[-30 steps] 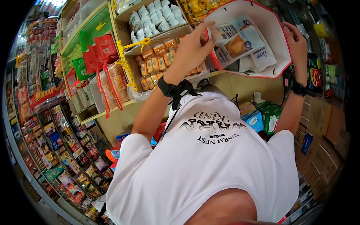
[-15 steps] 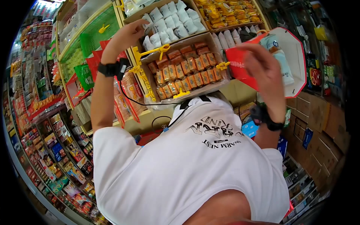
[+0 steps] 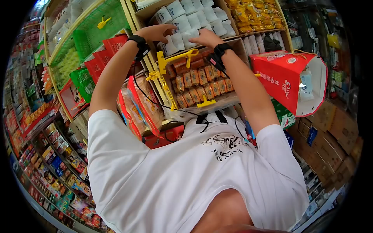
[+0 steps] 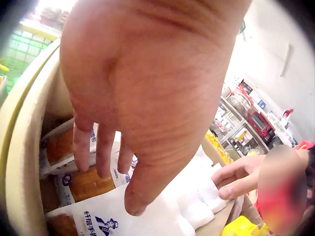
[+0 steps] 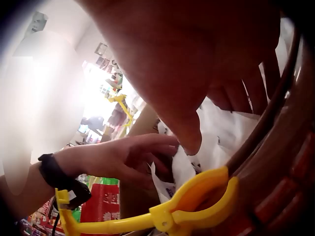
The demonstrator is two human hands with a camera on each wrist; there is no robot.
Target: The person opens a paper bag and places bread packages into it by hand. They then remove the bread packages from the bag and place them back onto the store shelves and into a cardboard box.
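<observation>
Standing in a packed shop, with crowded shelves [image 3: 58, 167] rising at the left and brown cartons [image 3: 328, 136] stacking up at the right. Leaning in a white T-shirt [image 3: 194, 182] towards a slanted display shelf [image 3: 153, 73] of open boxes. Reaching with both arms into the cardboard box of white packets [image 3: 190, 23], lying just beyond the box of small orange packets [image 3: 204, 83]. Holding the left hand [image 3: 156, 33] over the packets near the box's left wall, palm down, with fingers extending downward, thumb standing apart, and nothing showing in its grasp. Bringing the right hand [image 3: 210, 38] in from the other side, setting thumb and fingers at the edge of a white packet; not showing clearly whether pinching it or only touching. Wearing a dark band on each wrist. Passing the right forearm beside the orange packets, near a yellow clip [image 3: 190, 56] at the box edge. Keeping clear of a red bag [image 3: 285, 79], tilting on its side at the right, facing its mouth outward and showing a pale packet [image 3: 306, 85] inside.
</observation>
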